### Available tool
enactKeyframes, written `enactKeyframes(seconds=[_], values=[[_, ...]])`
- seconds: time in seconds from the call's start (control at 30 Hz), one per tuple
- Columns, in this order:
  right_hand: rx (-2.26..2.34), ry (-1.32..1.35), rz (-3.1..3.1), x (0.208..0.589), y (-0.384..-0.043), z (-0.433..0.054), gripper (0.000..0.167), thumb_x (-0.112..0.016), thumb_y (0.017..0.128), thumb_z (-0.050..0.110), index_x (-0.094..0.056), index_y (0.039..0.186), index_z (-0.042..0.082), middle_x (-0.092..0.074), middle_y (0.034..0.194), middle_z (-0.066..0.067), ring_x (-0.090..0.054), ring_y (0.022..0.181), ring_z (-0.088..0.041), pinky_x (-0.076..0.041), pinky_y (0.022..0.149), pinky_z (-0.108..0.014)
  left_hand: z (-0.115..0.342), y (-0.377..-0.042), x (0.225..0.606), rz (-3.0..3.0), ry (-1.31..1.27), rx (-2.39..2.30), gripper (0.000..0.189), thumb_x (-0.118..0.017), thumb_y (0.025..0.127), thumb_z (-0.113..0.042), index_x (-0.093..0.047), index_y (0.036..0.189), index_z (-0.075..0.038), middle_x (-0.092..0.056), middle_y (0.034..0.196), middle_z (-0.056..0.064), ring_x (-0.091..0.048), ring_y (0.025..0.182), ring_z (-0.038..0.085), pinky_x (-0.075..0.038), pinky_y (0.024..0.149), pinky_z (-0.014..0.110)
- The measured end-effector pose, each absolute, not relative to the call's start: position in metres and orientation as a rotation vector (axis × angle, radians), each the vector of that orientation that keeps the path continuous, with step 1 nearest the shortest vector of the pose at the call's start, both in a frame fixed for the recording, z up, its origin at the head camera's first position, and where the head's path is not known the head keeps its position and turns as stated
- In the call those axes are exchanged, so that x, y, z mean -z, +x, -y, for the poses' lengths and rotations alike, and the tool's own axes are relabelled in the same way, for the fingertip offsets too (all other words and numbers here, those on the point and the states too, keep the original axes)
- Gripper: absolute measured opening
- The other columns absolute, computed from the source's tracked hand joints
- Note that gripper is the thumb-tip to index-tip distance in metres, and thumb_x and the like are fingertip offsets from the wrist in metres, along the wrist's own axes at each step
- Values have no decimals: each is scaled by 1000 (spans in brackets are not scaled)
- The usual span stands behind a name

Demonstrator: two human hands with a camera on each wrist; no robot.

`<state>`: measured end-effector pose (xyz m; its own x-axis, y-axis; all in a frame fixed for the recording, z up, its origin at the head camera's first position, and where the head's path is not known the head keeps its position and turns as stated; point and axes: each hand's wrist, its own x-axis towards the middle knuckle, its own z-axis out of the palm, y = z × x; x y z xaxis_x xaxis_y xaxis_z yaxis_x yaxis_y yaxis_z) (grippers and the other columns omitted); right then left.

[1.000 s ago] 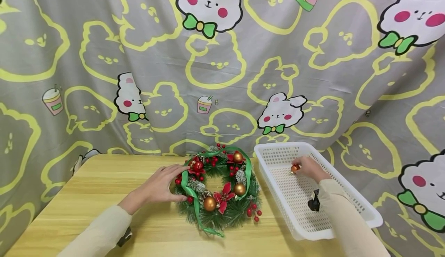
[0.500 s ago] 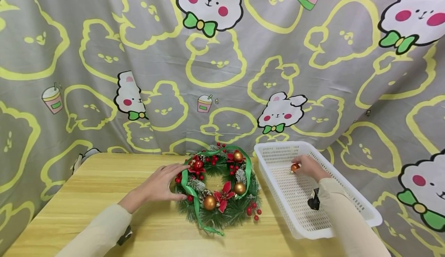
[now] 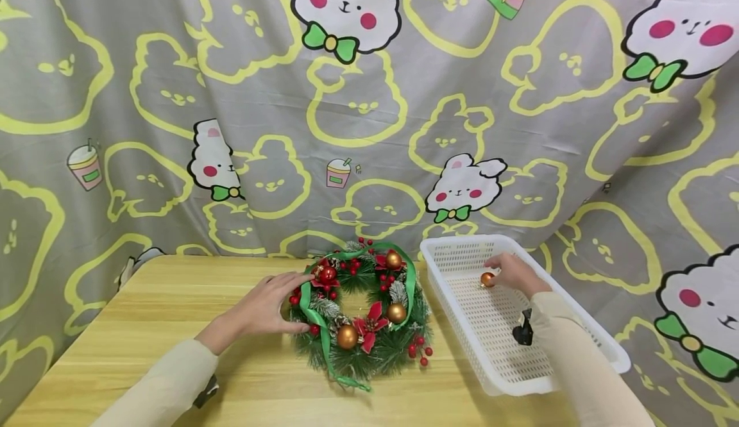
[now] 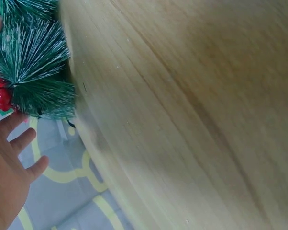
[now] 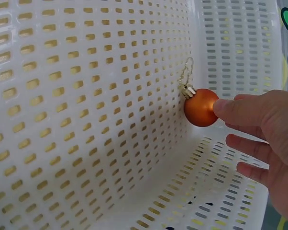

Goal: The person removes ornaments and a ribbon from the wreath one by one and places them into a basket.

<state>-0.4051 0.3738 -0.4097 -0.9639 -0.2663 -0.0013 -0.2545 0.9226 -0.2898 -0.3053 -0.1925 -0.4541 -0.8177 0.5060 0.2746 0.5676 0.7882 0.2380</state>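
Two reaches at once: to the wreath (image 3: 381,358), around 8 to 10 o'clock, with the left hand (image 3: 262,305), spread wide and clasping nothing; into the white basket (image 3: 479,311), at the wreath's 3 o'clock, with the right hand (image 3: 515,273), loosely parted, thumb tip, without a clear grip, at the 3 o'clock side of the orange ball (image 5: 200,108), toward the basket's 10 or 11 o'clock.

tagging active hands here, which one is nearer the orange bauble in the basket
Right. The right hand is in the white plastic basket, its thumb tip at the orange bauble; the left hand is farther off, at the left side of the Christmas wreath.
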Motion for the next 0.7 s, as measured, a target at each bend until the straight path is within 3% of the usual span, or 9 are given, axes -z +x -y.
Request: enactKeyframes(seconds=[0.7], values=[[483, -628, -3149, 352, -389, -353, 42, -73, 90, 8, -66, 128, -7, -65, 131, -29, -59, 123, -50, -49, 100, -63, 193, -305, 452, 2766, -865, 427, 103, -70, 75, -77, -44, 155, -17, -51, 152, 19, -48, 140, 41, -37, 109, 71]])
